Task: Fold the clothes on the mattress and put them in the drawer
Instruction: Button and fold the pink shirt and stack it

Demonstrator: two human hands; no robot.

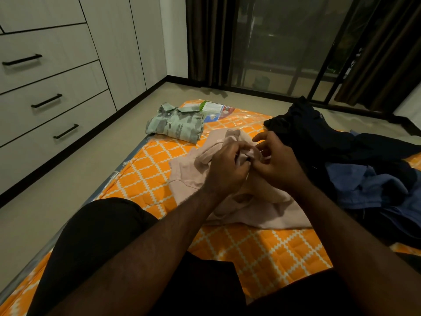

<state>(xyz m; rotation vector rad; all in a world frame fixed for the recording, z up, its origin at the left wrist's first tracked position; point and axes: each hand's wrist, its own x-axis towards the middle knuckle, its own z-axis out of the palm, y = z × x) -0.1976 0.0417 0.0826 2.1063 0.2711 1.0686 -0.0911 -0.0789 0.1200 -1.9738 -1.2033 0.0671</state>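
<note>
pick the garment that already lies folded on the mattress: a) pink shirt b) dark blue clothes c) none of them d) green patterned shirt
D: the green patterned shirt lies as a neat folded rectangle at the far end of the mattress, while the pink shirt is bunched in the left hand and right hand, and the dark clothes lie heaped.

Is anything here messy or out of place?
Only the heap of dark and blue clothes on the right of the mattress looks messy: crumpled and unfolded, unlike the neatly folded green patterned shirt. The mattress is in plastic wrap.
</note>
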